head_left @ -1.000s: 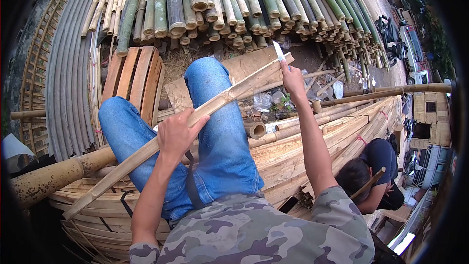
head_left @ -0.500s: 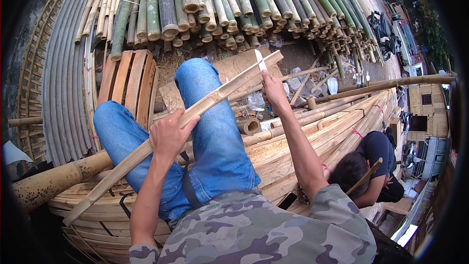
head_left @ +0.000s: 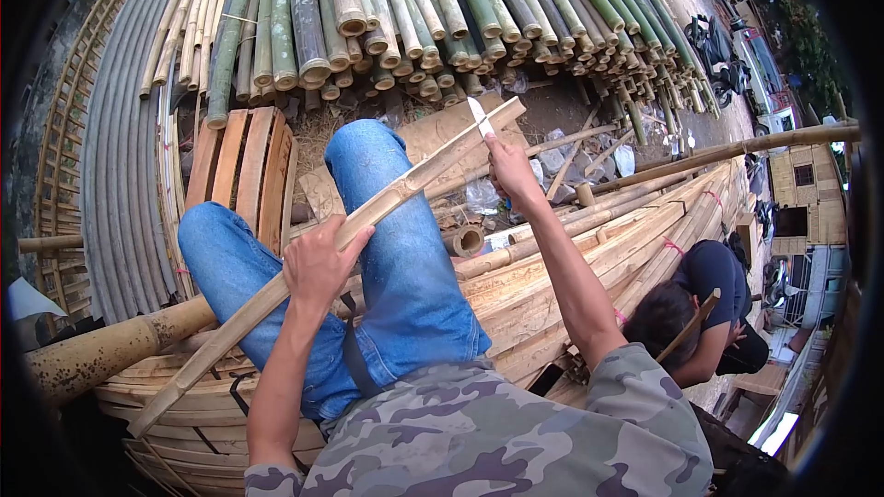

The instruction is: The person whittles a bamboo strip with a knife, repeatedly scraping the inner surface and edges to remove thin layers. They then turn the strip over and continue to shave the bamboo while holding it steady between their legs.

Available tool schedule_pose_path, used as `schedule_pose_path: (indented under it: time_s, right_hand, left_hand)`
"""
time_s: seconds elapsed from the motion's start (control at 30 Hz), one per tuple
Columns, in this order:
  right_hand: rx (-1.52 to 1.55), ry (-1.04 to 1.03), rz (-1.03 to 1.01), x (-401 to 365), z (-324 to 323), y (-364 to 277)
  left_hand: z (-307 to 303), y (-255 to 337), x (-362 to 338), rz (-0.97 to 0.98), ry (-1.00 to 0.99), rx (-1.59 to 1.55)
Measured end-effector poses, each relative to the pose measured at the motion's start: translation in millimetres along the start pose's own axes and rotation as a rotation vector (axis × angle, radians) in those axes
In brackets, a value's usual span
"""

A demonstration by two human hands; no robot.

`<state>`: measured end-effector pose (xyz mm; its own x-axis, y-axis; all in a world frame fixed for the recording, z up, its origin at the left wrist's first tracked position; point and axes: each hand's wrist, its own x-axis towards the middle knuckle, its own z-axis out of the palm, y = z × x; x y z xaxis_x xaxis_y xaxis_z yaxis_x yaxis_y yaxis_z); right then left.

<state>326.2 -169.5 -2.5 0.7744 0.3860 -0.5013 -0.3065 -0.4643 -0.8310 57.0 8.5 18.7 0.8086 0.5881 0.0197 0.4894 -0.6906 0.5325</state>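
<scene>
A long split bamboo strip [head_left: 391, 198] runs slantwise across my legs, its lower end out to the left and its upper end beyond my knee. My left hand [head_left: 320, 260] is closed round the strip near its middle, thumb along the top. In my right hand [head_left: 509, 170] is a knife [head_left: 480, 116], its pale blade against the strip close to the upper end. The knife's handle is mostly hidden in my fingers. My knee, in blue jeans [head_left: 368, 152], sits under the strip.
Stacked bamboo poles [head_left: 414, 18] lie ahead, cut ends facing me. A wooden crate [head_left: 241, 161] stands left of my legs. Bundled bamboo strips [head_left: 543, 294] lie beneath and to the right. Another person [head_left: 704, 308] bends over at the right. A thick bamboo pole [head_left: 115, 345] juts in at left.
The strip's upper end and my right hand with the knife have shifted slightly left in view. My left hand keeps its hold, and the view has tilted a little.
</scene>
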Motion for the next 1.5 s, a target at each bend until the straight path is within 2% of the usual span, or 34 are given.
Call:
schedule_pose_path:
  time_s: [0.37, 0.6, 0.8, 0.87, 0.9, 1.0, 1.07, 1.13, 1.2, 1.23, 1.27, 1.33, 1.4, 1.5]
  right_hand:
    - [0.068, -0.052, 0.084, -11.4, 1.7, 3.3]
    - [0.043, -0.038, 0.066, -19.9, 2.4, 6.6]
    - [-0.029, -0.123, 0.07, -4.1, 14.1, -23.9]
    - [-0.164, -0.197, 0.019, -15.4, 31.9, -47.2]
    - [-0.18, -0.235, 0.016, -20.4, 45.3, -57.6]
    - [-0.354, -0.39, -0.13, -34.1, 97.1, -72.9]
    - [-0.409, -0.473, -0.196, -41.2, 135.0, -77.4]
    - [-0.495, -0.529, -0.203, -51.5, 168.8, -87.3]
    - [-0.48, -0.533, -0.421, -40.9, 197.1, -75.3]
    - [-0.565, -0.51, -0.537, -30.8, 209.3, -70.6]
    - [-0.546, -0.497, -0.573, -21.0, 220.4, -66.3]
    - [-0.486, -0.528, -0.474, -20.7, 233.0, -73.1]
    - [-0.453, -0.531, -0.513, -18.4, 243.5, -68.9]
    - [-0.441, -0.411, -0.647, -13.6, 251.9, -66.0]
  left_hand:
    - [-1.4, -3.4, -2.5, -0.031, -0.019, -0.008]
    - [-4.1, -2.5, -2.2, -0.021, -0.038, -0.019]
    - [-13.4, -1.0, -22.2, -0.081, -0.008, -0.01]
    - [-32.2, -8.7, -40.1, -0.127, 0.069, -0.051]
    - [-51.6, -11.2, -51.5, -0.209, 0.086, -0.084]
    - [-79.2, -35.2, -98.0, -0.327, 0.199, -0.057]
    - [-82.5, -55.6, -126.9, -0.407, 0.27, -0.028]
    - [-83.4, -70.2, -150.3, -0.409, 0.414, -0.021]
    - [-79.4, -82.7, -162.7, -0.454, 0.505, -0.001]
    - [-79.7, -84.5, -163.7, -0.501, 0.457, -0.003]
    - [-79.2, -86.3, -163.2, -0.542, 0.409, -0.008]
    - [-78.7, -89.6, -162.9, -0.56, 0.457, 0.048]
    - [-79.1, -89.5, -160.7, -0.609, 0.423, 0.016]
    - [-79.9, -91.5, -154.0, -0.565, 0.469, 0.027]
